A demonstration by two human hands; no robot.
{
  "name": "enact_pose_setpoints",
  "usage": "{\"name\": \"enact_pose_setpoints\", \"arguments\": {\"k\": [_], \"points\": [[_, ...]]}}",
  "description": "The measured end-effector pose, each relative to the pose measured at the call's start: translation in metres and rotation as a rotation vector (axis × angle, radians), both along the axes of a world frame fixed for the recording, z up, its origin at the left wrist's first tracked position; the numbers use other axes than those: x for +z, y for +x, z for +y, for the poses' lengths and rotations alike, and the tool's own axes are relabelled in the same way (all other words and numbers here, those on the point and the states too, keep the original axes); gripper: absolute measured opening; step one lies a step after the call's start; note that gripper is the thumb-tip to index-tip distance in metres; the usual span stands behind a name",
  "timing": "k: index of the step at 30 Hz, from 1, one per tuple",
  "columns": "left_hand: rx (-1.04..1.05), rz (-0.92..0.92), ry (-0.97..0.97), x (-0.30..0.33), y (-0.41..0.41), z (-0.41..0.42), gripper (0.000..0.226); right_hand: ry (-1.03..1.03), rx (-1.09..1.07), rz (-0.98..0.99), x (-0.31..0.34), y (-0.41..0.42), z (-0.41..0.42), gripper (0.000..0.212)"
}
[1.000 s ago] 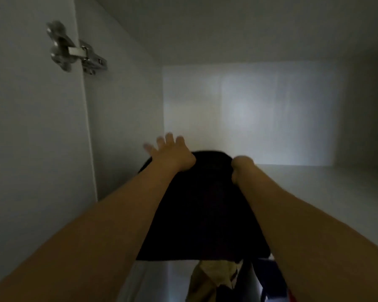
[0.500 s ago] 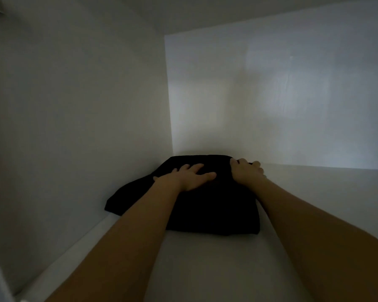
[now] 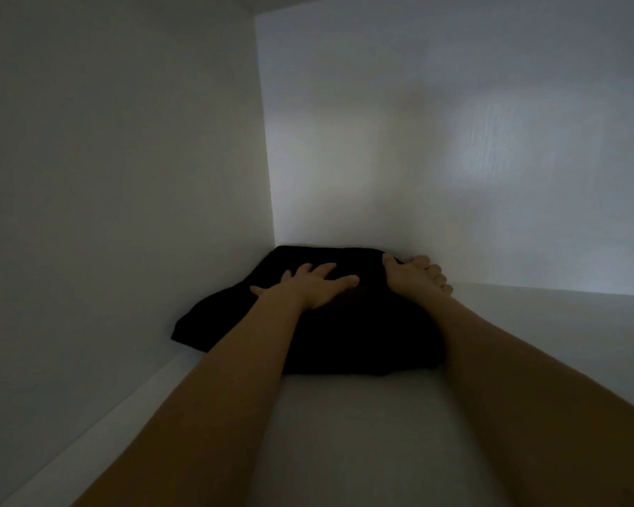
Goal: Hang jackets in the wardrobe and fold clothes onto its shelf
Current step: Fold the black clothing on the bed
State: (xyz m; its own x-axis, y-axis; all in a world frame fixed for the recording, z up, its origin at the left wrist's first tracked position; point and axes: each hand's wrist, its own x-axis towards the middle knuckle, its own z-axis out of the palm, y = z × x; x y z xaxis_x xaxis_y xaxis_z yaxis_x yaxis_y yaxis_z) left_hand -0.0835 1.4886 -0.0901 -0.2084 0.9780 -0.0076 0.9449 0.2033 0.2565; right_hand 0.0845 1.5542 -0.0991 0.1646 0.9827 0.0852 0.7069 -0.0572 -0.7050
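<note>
A folded black garment [image 3: 348,334] lies on the white wardrobe shelf [image 3: 363,433], pushed into the back left corner. My left hand [image 3: 310,287] rests flat on top of it with the fingers spread. My right hand [image 3: 414,276] sits at the garment's far right corner, thumb over the top and fingers down its right side against the shelf. Both forearms reach in from the bottom of the view.
The wardrobe's white left side wall [image 3: 125,177] and back wall [image 3: 454,140] close in the shelf. Bare shelf surface stretches to the right of the garment and in front of it.
The garment went from hanging over the shelf's front edge to lying deep in the back corner. Since half a second ago the hands have barely shifted on it.
</note>
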Motion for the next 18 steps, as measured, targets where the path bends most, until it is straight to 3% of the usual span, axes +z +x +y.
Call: {"name": "enact_pose_setpoints", "arguments": {"k": [4,7,12,15,18], "points": [[-0.001,-0.009,-0.101,0.014,0.002,-0.009,0.119,-0.016,0.087,0.178,0.006,0.019,-0.011,0.082],[0.033,0.039,-0.099,0.035,0.016,-0.029,0.089,0.015,0.197,0.317,0.014,0.049,-0.047,0.066],[-0.106,0.243,0.254,0.072,0.077,-0.086,0.056,0.153,0.151,0.077,0.045,0.135,-0.141,0.068],[-0.254,0.329,0.436,0.081,0.120,-0.120,0.050,0.224,0.035,-0.082,0.063,0.188,-0.207,0.066],[-0.418,0.327,0.499,0.080,0.180,-0.154,0.047,0.262,-0.111,-0.199,0.068,0.233,-0.276,0.061]]}}
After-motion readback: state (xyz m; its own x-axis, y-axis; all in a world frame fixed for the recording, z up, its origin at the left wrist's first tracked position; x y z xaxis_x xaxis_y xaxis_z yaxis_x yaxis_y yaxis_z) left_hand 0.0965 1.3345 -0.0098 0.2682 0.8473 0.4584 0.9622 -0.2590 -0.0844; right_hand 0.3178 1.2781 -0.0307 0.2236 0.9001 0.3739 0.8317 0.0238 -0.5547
